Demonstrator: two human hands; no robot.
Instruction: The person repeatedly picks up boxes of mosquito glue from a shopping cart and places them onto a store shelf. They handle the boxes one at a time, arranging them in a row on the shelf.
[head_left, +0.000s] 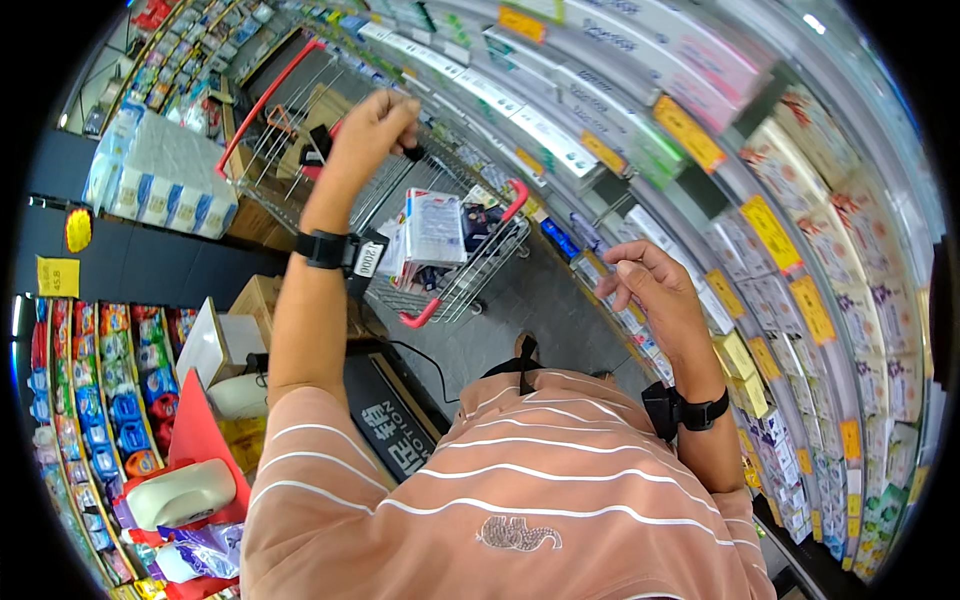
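My left hand (379, 124) is raised over a wire shopping cart (390, 176) with red handle and corner pieces, its fingers curled and blurred; whether it holds anything does not show. In the cart lie a white plastic-wrapped pack (436, 225) and dark packages (481, 223). My right hand (649, 285) hovers beside the shelf of boxed goods, fingers bent and apart, holding nothing. Small cartons and a blue package (559, 236) stand on the low shelf near it. Both wrists wear black bands.
Shelves of boxes (855, 255) with yellow price tags line the right side. On the left are wrapped tissue packs (176, 176), shelves of detergent bottles (124, 405), a cream jug (180, 495) on a red display and a cardboard box (259, 296). Grey floor (480, 345) shows between cart and shelf.
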